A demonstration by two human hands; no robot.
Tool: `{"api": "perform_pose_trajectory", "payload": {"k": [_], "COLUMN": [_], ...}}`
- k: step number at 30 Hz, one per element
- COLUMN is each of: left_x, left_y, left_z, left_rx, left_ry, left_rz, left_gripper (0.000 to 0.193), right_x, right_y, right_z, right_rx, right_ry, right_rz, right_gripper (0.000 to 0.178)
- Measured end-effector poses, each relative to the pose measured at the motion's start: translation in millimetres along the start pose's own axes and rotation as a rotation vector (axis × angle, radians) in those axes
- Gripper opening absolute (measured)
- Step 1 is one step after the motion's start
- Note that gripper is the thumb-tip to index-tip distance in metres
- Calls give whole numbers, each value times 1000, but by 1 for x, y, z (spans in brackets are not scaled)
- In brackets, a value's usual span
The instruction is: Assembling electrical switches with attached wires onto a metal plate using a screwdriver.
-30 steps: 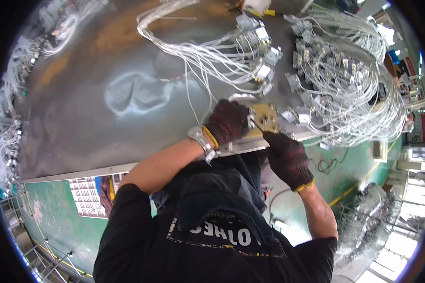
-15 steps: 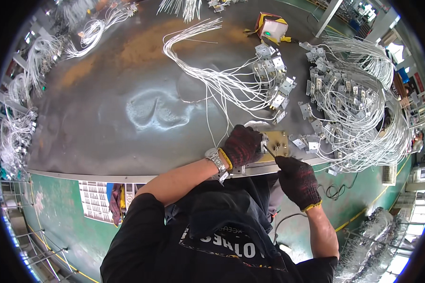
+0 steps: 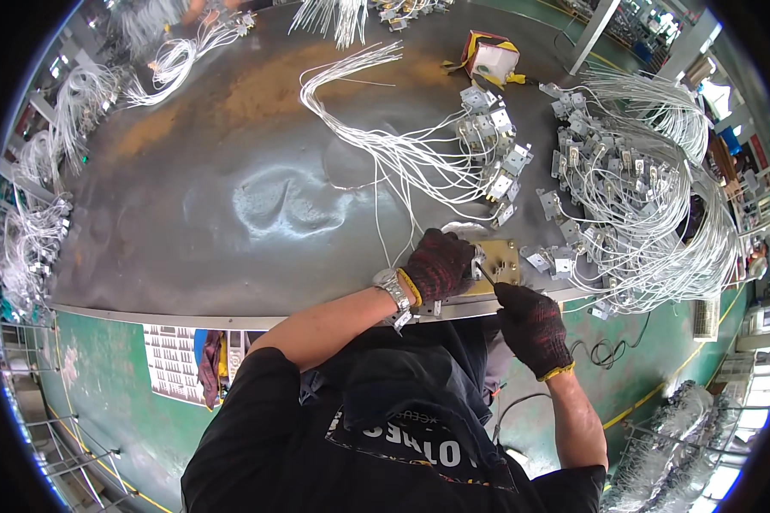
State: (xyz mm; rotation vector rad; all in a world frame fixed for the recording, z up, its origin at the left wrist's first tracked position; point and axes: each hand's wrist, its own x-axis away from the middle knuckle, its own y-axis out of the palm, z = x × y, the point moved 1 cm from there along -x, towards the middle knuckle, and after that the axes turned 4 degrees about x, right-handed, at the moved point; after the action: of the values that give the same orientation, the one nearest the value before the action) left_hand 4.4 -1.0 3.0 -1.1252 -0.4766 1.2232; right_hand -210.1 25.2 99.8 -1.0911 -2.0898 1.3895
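Brass-coloured plate (image 3: pixel 498 263) lies at the near edge of the grey metal surface (image 3: pixel 231 205), at five o'clock in the head view. Left hand (image 3: pixel 439 265), gloved, is curled down beside it on a small white-wired part; right hand (image 3: pixel 532 327) grips a thin dark tool (image 3: pixel 485 274) tipped onto the plate. Fastening seems underway; the next move calls for a steady tip.

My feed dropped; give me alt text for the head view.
Two gloved hands work at a small yellowish plate on the metal table's near edge: left hand presses a part down, right hand holds a thin tool to it. White wire bundles lie right.
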Motion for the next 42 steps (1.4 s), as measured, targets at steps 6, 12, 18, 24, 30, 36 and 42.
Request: {"api": "perform_pose_trajectory", "payload": {"k": [6,12,18,24,30,36,42], "left_x": [8,13,24,33,41,32,17], "left_y": [1,-4,-23,-64,-58,-42,-36], "left_z": [4,3,-5,-4,-6,-3,-8], "left_rx": [56,87,307,271,114,-167,-237], "left_ry": [-34,-24,42,-10,-137,-129,-193], "left_rz": [0,16,90,-455,-541,-121,-173], "left_gripper": [42,40,42,50,59,64,90], "right_x": [7,8,-28,-87,-124,-111,-103], "right_y": [-1,-7,26,54,63,57,54], "right_z": [10,17,47,90,99,75,71], "right_rx": [-393,-242,-247,-282,-135,-10,-588], "right_ry": [245,212,219,357,412,267,459], "right_rz": [-47,42,100,241,73,9,-127], "right_gripper": [38,41,31,48,49,43,25]}}
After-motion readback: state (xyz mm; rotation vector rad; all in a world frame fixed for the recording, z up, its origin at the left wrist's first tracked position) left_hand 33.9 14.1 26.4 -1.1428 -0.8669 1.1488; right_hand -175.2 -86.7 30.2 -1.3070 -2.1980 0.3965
